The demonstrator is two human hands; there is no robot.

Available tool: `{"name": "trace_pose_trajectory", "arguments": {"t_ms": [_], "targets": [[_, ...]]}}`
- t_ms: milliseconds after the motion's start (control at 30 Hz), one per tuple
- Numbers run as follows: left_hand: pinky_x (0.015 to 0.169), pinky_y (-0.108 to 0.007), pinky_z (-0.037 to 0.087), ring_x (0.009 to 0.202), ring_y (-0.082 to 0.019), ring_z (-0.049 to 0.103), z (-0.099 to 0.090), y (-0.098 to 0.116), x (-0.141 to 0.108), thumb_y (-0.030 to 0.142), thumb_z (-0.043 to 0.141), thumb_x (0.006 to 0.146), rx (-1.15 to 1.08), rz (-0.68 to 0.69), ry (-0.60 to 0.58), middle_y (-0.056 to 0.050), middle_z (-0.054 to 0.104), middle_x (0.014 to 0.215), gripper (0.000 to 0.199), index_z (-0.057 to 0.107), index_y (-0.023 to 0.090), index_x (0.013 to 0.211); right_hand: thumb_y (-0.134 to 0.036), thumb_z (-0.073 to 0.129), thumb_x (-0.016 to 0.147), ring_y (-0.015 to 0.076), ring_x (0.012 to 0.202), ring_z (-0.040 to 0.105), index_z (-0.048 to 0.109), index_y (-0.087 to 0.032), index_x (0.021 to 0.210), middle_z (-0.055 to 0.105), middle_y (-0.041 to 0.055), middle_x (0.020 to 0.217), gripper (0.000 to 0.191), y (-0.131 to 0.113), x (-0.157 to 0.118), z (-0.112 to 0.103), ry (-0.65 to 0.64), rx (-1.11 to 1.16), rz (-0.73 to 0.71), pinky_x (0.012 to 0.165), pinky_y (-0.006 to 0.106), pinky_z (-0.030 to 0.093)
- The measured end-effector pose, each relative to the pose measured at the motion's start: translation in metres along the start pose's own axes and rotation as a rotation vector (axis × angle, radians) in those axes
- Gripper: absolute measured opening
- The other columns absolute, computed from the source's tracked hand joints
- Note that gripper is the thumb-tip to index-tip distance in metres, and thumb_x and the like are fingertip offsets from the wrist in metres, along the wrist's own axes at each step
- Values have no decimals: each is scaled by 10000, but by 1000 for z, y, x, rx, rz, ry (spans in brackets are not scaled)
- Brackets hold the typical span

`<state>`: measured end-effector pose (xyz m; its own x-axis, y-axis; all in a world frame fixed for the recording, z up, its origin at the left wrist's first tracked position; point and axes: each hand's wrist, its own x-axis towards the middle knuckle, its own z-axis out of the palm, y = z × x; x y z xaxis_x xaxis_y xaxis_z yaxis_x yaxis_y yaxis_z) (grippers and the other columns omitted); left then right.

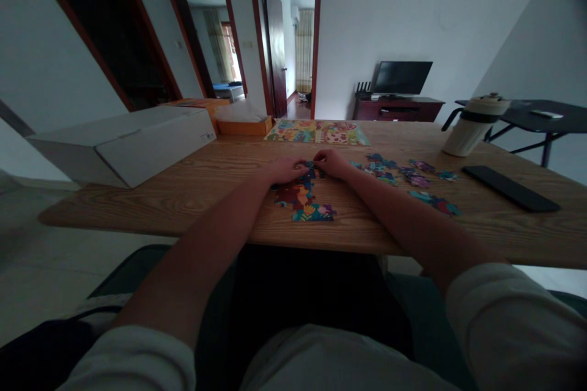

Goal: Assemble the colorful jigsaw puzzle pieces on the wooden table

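A partly joined jigsaw puzzle (298,195) lies on the wooden table (197,195), with orange, brown and teal areas. My left hand (285,170) rests at its upper left edge, fingers bent over the pieces. Close beside it, my right hand (330,162) has thumb and fingers pinched together at the upper right edge, where dark blue pieces show. What lies between those fingertips is too small to make out. Loose pieces (415,177) are scattered to the right of my right hand, some of them overlapping. Behind both hands lies a colourful picture sheet (316,132).
A long white box (151,140) stands on the left, near an orange tissue box (245,127). On the right are a pitcher (474,125) and a flat black object (509,188). The table's front edge runs below my forearms.
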<state>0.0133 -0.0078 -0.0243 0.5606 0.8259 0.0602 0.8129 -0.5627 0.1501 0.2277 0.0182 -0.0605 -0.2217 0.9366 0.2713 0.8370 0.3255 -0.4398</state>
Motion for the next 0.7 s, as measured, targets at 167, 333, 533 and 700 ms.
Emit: {"name": "trace_pose_trajectory", "arguments": {"t_ms": [167,333,533,700], "targets": [[1204,-461,323,1473,-331,437,6,13,2,672,436,1005,69,40,-69,-62,476,1627,647,543,295,1519,-275,653,965,220,991,725,796,-186,1064,793,100,1095,196,0,2,3,-5,-43,-26,892,298,530],[1194,-474,327,1466,-343,441,8,12,2,688,402,1008,77,36,-121,-45,452,1644,673,484,322,1567,-329,622,988,236,1008,732,804,-189,1135,797,105,1118,273,3,1,-4,-46,-72,-10,898,308,535],[1216,-451,296,1482,-317,433,11,9,4,733,270,1018,71,64,-117,-55,422,1661,735,470,312,1587,-222,591,982,201,1015,734,782,-205,1254,793,64,1183,334,14,-6,-20,-184,-23,-95,922,266,527],[1212,-446,300,1486,-333,427,10,11,1,743,341,1000,79,32,-113,-63,415,1665,756,434,304,1608,-285,573,1001,225,1033,729,768,-217,1296,781,81,1215,360,12,-8,-20,-132,-162,-127,934,283,523]]}}
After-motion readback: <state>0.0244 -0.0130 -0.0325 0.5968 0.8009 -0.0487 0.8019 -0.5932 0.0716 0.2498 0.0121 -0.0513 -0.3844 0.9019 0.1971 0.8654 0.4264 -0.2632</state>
